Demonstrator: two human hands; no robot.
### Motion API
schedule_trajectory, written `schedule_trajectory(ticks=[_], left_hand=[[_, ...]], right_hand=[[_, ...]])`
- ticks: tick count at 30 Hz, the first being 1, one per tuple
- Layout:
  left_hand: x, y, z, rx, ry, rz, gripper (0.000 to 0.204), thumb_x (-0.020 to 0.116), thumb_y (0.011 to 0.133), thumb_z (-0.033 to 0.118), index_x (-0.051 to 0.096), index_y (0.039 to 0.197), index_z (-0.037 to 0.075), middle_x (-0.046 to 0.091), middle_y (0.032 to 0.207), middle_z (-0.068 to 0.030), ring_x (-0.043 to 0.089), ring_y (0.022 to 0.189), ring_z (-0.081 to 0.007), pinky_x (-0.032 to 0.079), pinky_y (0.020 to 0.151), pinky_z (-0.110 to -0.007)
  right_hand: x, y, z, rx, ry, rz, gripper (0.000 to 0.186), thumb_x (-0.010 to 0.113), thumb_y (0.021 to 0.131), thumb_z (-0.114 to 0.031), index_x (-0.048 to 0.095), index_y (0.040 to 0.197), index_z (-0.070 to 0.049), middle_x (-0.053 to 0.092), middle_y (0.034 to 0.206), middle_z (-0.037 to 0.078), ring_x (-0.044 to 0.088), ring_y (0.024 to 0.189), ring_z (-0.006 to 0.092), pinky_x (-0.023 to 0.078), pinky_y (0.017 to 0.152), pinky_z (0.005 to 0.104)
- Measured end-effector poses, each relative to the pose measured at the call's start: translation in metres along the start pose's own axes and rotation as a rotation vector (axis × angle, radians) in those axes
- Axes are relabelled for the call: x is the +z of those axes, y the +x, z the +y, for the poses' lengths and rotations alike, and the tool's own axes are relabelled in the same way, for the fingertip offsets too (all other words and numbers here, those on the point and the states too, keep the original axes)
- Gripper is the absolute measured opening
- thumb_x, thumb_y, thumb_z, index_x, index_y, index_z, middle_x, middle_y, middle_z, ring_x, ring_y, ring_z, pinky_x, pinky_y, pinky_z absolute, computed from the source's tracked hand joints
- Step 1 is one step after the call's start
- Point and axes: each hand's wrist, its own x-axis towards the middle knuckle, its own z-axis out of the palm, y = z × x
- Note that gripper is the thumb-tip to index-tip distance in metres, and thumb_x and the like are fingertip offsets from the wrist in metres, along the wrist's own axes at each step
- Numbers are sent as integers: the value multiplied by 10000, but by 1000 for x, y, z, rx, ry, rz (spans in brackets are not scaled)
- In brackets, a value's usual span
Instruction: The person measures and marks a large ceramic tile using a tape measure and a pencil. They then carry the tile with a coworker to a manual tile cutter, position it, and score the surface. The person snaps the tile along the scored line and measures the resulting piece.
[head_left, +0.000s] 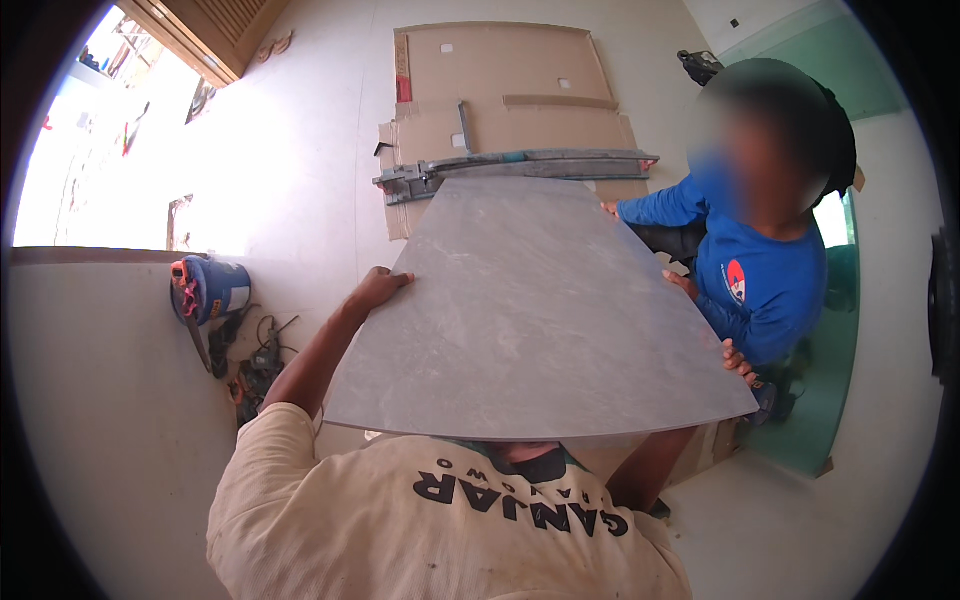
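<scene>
A large grey stone-look tile [530, 310] spreads across the middle, its near edge close to my chest. My left hand [383, 288] grips its left edge, thumb on top and the other fingers underneath, out of sight. On the opposite side my right hand [740, 362] is closed round the right edge, fingertips over the top; the tile hides part of that forearm. A co-worker in a blue sweatshirt [765, 285] crouches at the right, both hands at the tile's right edge. Beyond the tile's far end lies a long manual tile cutter [530, 160].
Flattened cardboard [500, 75] lies under the tile cutter. To the left stand a blue bucket [222, 288] and a power tool with a cord [262, 365] by a low wall [110, 380]. Green glass panels [845, 380] lean behind the co-worker. A wooden louvred door [215, 35] is at the far left.
</scene>
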Motion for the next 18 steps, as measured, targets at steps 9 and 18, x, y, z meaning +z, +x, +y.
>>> schedule_trajectory(ticks=[9,18], left_hand=[[32,8,-13,4,-177,-6,549,703,882,320,576,1137,-150,684,944,-179,670,741,-211,546,684,-359],[79,14,-50,39,-230,15,586,692,895,322,526,1192,-155,662,1014,-191,670,806,-232,558,706,-378]], right_hand=[[-26,-26,2,304,207,-83,438,378,1036,-414,590,1212,-74,590,1216,77,506,1091,164,284,1120,379],[-24,-57,-54,565,293,96,462,418,1030,-398,558,1287,-40,650,1201,51,533,1222,235,361,1096,462]])
